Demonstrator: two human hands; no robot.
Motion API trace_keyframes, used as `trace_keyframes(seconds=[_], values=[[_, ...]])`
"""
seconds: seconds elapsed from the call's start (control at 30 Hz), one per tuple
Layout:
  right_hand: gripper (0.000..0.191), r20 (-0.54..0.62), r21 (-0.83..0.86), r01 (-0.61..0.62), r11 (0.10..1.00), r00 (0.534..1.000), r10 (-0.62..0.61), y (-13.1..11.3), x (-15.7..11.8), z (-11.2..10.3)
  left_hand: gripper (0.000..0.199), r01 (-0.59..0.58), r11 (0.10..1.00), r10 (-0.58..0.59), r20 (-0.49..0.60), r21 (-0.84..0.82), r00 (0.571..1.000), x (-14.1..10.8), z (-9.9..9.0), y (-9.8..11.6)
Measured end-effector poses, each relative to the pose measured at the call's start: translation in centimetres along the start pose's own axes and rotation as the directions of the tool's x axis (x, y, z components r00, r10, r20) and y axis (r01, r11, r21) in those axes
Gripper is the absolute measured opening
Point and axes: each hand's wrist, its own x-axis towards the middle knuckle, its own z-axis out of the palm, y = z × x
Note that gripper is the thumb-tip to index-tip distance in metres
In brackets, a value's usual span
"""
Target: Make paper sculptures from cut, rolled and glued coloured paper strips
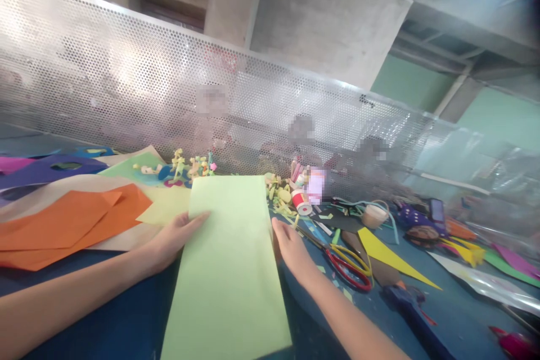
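Observation:
A large light green craft sheet (228, 259), perhaps felt or foam, is held up in front of me and stretches down past the bottom of the view. My left hand (179, 236) grips its left edge, thumb on the near face and the other fingers hidden behind. At the right edge, my right hand (291, 244) holds the sheet, with part of its fingers out of sight behind it. Beside my right hand lie scissors with red handles (346, 270) and another pair with yellow handles (352, 256), among small green scraps.
Orange sheets (71, 225) lie at the left. A red-and-white spool (301, 202) and small cut-out pieces (278, 191) stand behind the sheet. To the right are a yellow pointed piece (392, 259) and a dark blue glue gun (413, 315). A perforated metal screen (160, 79) borders the table.

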Motion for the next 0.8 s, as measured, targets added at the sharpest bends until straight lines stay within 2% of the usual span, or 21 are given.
trace_keyframes(seconds=[0.13,0.27,0.43,0.5,0.7,0.8], values=[[0.037,0.067,0.029,0.003,1.000,0.998,-0.005,-0.1,-0.1,0.1,0.035,-0.001,0.999,-0.001,-0.043,-0.047,0.999,0.0,-0.1,0.2],[0.032,0.060,0.016,0.021,1.000,0.998,-0.022,0.6,0.0,0.3,0.036,0.009,0.997,-0.016,-0.086,-0.076,0.996,0.0,-0.1,0.3],[0.032,-0.028,-0.035,0.041,0.999,0.999,-0.042,1.1,0.3,0.2,0.042,-0.014,1.000,0.015,0.076,-0.017,0.997,0.3,-0.2,-0.2],[0.032,-0.038,-0.038,0.046,0.998,0.998,-0.048,1.0,0.5,0.0,0.044,-0.038,0.999,0.037,0.095,0.009,0.995,0.4,-0.3,-0.5],[0.029,0.025,0.017,0.034,0.999,0.999,-0.035,1.1,0.7,-0.3,0.047,-0.098,0.995,0.099,0.019,-0.028,0.995,0.6,-0.5,-0.9],[0.027,0.015,0.019,0.035,0.999,0.999,-0.036,1.0,0.6,-0.4,0.047,-0.097,0.995,0.097,-0.005,-0.027,0.995,0.8,-0.5,-0.9]])
